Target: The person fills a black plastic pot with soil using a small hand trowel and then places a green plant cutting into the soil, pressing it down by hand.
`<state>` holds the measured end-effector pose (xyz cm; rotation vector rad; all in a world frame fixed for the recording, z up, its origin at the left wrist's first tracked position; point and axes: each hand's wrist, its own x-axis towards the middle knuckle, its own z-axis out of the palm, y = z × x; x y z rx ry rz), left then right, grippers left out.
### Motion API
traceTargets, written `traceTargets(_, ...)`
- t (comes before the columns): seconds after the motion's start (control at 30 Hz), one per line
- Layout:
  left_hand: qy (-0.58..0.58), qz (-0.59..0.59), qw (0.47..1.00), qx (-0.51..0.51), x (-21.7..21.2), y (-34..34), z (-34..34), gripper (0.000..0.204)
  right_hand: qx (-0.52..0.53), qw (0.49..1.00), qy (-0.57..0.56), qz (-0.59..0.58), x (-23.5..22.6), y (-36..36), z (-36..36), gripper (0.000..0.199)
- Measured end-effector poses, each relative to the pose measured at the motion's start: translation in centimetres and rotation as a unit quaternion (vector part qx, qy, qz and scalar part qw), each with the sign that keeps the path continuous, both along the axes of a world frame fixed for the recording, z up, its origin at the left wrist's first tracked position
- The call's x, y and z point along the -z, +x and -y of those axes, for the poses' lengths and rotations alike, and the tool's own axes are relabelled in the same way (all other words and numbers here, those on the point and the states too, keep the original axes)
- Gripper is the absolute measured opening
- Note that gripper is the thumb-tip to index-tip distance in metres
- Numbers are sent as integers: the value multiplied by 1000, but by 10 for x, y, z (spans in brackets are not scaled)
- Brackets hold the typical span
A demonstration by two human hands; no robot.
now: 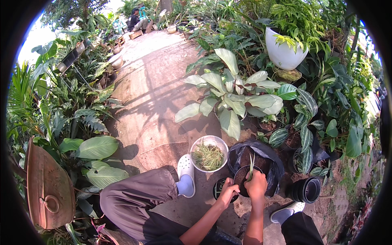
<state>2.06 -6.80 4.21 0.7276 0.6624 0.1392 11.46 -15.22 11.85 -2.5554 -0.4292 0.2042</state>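
Observation:
My left hand [227,193] grips the near left rim of a small black pot [237,179] filled with dark soil. My right hand [256,186] is closed around the base of a slim green-and-white plant cutting [251,162], whose leaves stand upright over that soil. Just behind the pot, and partly covered by it, an open black plastic bag [276,165] holds brown soil. A white bucket [223,146] full of pale green cuttings [207,157] stands to the left of the bag. Another black pot [215,190] with green leaves in it sits partly hidden under my left hand.
Stacked black pots [307,190] lie tilted at my right, by my shoe [288,211]. A broad pale-leaved plant [237,96] spreads beyond the bag. Potted plants crowd both sides of the concrete path [163,73]; a clay pot [49,188] stands left. Far off sits a person [136,21].

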Motion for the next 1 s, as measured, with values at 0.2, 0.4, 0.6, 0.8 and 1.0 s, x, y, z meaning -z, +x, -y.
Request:
traceTargets(0.2,5,-7,1000,-1,-3,0,-3,34,11,1000,0,-9,1,1,-1,18)
traceTargets(0.4,16,-12,1000,9,0,-1,-1,33,12,1000,-11,-23,4,2,1,18)
traceTargets(0.6,17,-10,1000,10,6,-1,2,32,-12,999,-21,-31,11,7,7,17)
traceTargets(0.8,2,0,1000,8,11,-1,2,33,-24,999,-26,-40,2,5,9,17)
traceTargets(1.0,4,-4,1000,3,8,0,2,33,-31,998,-26,-57,2,5,10,17)
